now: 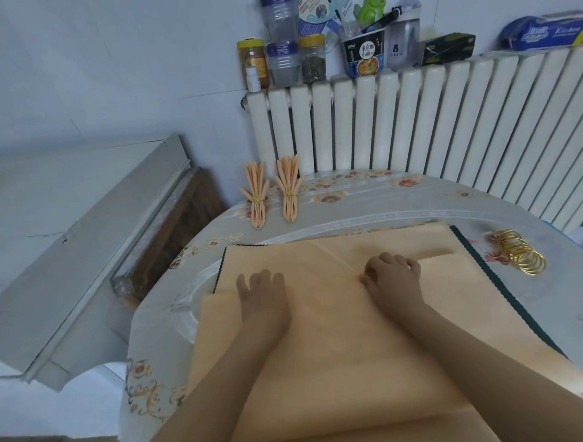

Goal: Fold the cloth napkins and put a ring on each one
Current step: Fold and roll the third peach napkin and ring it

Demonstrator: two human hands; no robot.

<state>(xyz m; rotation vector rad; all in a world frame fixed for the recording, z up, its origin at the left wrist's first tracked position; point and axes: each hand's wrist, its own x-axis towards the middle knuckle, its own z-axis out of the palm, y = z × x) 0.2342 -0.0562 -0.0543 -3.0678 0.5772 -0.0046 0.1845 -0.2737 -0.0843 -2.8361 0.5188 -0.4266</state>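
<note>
Both hands, left hand [263, 294] and right hand [394, 274], rest on the napkin [338, 335].

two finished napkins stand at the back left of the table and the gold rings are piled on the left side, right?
Not quite. The two finished napkins do stand at the back left of the table, but the head view shows the gold rings piled on the right side.

Person: two bare forearms, no sleeves in view; left hand [263, 297] and right hand [394, 278] ungloved, no rings, no watch.
</note>
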